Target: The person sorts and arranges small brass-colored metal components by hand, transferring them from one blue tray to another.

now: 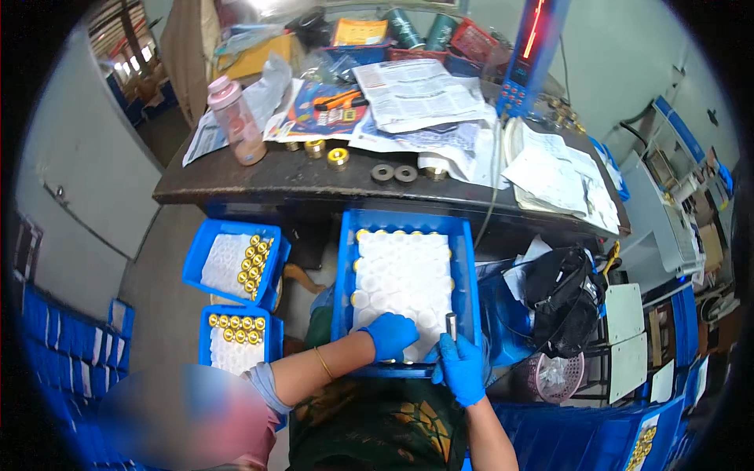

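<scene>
A large blue bin (pixel 474 290) sits before me beneath the table edge. Inside it a dimpled white sheet (pixel 402 275) covers round parts, and gold rims peek out along its sides. My left hand (pixel 393 336), in a blue glove, curls closed over the near part of that sheet; whatever its fingers hold is hidden. Near the bin's front right corner, my gloved right hand (pixel 461 369) grips a short shiny metal rod (pixel 451 324), which stands upright out of the fist.
Two smaller blue bins (pixel 206 349) on the left hold gold-rimmed metal fittings (pixel 250 267) on white sheets. The dark table (pixel 298 177) bears a bottle (pixel 236 125), papers (pixel 424 94), two grey rings (pixel 394 173) and fittings. A black bag (pixel 561 294) lies right, above a pink basket (pixel 558 381).
</scene>
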